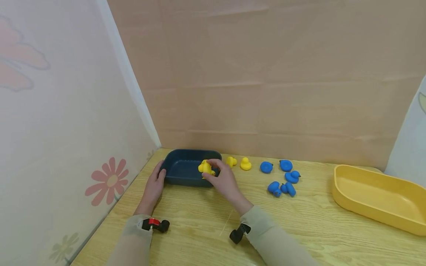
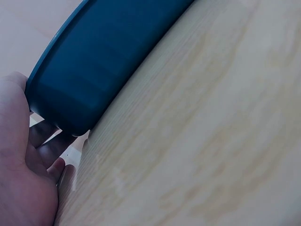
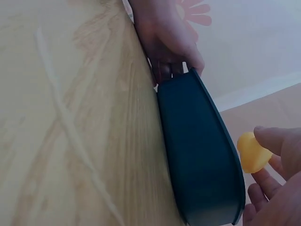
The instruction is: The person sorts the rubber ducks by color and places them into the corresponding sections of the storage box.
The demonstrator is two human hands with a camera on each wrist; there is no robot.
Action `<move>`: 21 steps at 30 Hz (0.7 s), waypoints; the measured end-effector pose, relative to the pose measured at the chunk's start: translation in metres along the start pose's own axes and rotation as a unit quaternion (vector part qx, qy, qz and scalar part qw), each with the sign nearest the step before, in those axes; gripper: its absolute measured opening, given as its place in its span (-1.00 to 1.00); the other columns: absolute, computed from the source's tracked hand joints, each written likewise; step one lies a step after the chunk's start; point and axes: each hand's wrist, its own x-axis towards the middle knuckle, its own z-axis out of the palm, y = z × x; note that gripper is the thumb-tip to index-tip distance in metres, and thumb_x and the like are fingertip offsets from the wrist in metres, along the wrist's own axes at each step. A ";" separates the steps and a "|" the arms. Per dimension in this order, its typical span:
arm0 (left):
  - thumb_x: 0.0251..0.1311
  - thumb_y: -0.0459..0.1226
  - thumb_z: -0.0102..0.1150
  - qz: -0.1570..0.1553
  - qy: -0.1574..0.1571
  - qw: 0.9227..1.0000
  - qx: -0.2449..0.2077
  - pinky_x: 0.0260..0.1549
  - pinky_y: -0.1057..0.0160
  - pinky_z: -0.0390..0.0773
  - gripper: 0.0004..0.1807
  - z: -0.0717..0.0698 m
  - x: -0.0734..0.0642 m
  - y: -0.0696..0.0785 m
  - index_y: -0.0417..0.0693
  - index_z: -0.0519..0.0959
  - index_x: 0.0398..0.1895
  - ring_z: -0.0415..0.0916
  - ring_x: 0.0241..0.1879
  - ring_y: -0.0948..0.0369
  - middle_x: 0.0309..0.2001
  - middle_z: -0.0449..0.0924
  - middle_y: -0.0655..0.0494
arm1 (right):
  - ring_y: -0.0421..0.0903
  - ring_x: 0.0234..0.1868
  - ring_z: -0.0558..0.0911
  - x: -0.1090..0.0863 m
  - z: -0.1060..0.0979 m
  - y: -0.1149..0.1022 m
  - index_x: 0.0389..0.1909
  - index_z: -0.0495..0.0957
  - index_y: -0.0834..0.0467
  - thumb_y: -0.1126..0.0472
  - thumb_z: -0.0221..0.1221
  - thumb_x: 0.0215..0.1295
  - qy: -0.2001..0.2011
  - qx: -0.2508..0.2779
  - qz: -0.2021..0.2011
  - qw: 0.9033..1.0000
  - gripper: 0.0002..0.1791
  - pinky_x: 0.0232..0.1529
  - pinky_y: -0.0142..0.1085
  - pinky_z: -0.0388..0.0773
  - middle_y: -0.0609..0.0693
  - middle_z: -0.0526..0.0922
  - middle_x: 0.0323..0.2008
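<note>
My left hand (image 1: pixel 155 181) grips the left end of a dark blue basin (image 1: pixel 186 182), which sits on the table. In the left wrist view, the thumb lies at the basin's rim and the fingers bend against its end wall. A yellow rubber duck (image 1: pixel 205 167) is pinched between the thumb and fingers of my right hand (image 1: pixel 223 179), above the right part of the basin. From the right wrist, this duck (image 3: pixel 254 153) shows just beyond the basin's rim. Part of the basin's inside is hidden behind the right hand and duck.
Two yellow ducks (image 1: pixel 246 163) stand on the table right of the basin. Further right lie several blue ducks (image 1: pixel 292 177), some tipped over. A larger yellow basin (image 1: pixel 376 212) sits at the table's right side. Walls rise behind and at the left.
</note>
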 end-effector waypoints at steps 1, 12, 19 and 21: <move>0.81 0.09 -0.24 0.000 0.000 1.000 -0.001 0.68 -0.24 -0.05 -0.30 0.000 0.000 0.000 0.11 0.06 0.84 -0.10 0.75 -0.11 0.79 0.01 -0.04 | 0.26 0.33 0.60 0.000 0.001 0.000 0.36 0.65 0.16 0.20 0.52 0.43 0.002 -0.003 0.001 1.000 -0.46 0.38 0.19 0.56 0.08 0.70 0.26; 0.83 0.03 -0.24 0.002 0.003 1.000 -0.001 0.68 -0.23 -0.06 -0.33 0.000 0.000 0.000 0.10 0.06 0.84 -0.10 0.76 -0.10 0.79 0.01 -0.04 | 0.22 0.34 0.61 0.000 0.001 0.005 0.30 0.69 0.19 0.25 0.53 0.40 0.009 -0.033 0.014 0.999 -0.51 0.39 0.14 0.56 0.10 0.71 0.25; 0.83 0.02 -0.23 -0.002 0.005 1.000 -0.002 0.69 -0.21 -0.06 -0.33 0.000 0.000 0.000 0.09 0.06 0.84 -0.09 0.76 -0.08 0.78 0.03 -0.05 | 0.22 0.48 0.51 0.000 -0.002 0.007 0.42 0.62 0.17 0.17 0.49 0.46 -0.008 -0.020 0.038 0.999 -0.43 0.49 0.19 0.45 0.06 0.64 0.38; 0.83 0.03 -0.23 -0.002 0.004 1.000 -0.001 0.69 -0.21 -0.06 -0.33 0.000 0.000 0.001 0.10 0.06 0.84 -0.09 0.76 -0.08 0.78 0.03 -0.05 | 0.19 0.52 0.48 0.001 -0.004 0.008 0.44 0.61 0.14 0.15 0.49 0.46 -0.004 -0.023 0.042 0.999 -0.41 0.51 0.18 0.42 0.04 0.63 0.40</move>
